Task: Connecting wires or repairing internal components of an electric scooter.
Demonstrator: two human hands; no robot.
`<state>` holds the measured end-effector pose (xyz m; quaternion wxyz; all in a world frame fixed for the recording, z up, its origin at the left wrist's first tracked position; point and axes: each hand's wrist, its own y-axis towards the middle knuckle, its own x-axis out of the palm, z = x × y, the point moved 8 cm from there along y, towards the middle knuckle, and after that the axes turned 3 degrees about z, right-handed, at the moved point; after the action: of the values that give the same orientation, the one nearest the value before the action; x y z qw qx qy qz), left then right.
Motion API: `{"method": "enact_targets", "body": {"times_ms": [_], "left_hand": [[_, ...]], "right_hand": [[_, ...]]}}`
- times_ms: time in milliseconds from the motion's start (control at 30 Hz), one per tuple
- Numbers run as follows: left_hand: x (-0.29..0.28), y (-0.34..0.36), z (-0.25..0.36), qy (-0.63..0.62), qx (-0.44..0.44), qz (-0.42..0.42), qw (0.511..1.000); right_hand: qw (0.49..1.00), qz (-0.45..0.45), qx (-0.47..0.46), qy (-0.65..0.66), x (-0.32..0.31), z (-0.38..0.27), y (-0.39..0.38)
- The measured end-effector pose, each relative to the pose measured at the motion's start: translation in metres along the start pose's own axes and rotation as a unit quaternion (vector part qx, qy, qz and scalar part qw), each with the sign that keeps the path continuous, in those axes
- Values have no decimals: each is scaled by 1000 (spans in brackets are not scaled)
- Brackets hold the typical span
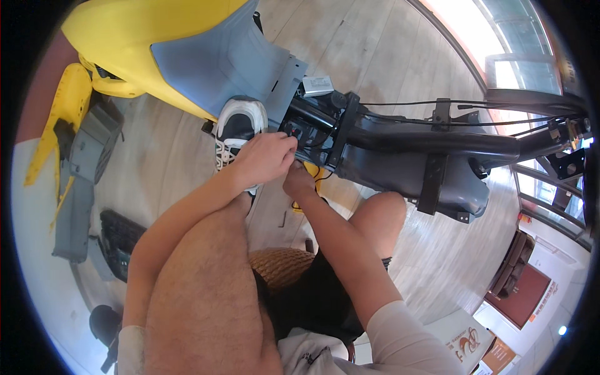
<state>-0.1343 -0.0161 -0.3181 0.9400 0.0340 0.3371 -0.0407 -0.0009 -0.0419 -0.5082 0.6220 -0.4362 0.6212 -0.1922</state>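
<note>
A partly stripped scooter lies across the view, with a grey floor panel [212,62] and a yellow body shell [134,28] on the left. To the right runs its black tube frame [431,142]. My left hand [265,156] is closed, fingertips pinched at the frame's edge beside dark wiring with a bit of red. What it pinches is hidden. Just below and touching the same spot, my right hand [300,182] is closed too, its grip hidden behind the fingers. A thin black cable [326,175] loops beside it. A silver box [318,85] sits above on the frame.
My shoe [240,128] stands against the grey panel. An L-shaped hex key [284,219] lies on the floor. Yellow trim [74,94], grey panels [76,215] and a black part [119,234] lie at left. A woven stool [281,265] is beneath me.
</note>
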Motion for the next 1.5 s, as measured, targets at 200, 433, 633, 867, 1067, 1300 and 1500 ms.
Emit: {"method": "enact_targets", "body": {"times_ms": [200,433,633,867,1067,1300,1500], "left_hand": [[-4,-2,-2,8,-20,19,1000],[-1,6,0,-9,1,22,1000],[-2,6,-9,-145,-86,-56,984],[10,14,-10,-121,-37,-85,988],[27,22,-4,-190,-21,-62,980],[45,26,-9,-255,-65,-133,955],[45,22,-19,-314,-78,-97,941]], "right_hand": [[997,39,-68,26,15,-27,-13],[975,40,-196,-95,15,-31,-53],[945,113,-302,-57,-50,-73,-158],[855,229,-312,346,-146,-5,-198],[690,54,-167,702,-176,38,-197],[733,267,-227,583,-222,45,-231],[737,306,-382,467,-227,24,-238]]}}
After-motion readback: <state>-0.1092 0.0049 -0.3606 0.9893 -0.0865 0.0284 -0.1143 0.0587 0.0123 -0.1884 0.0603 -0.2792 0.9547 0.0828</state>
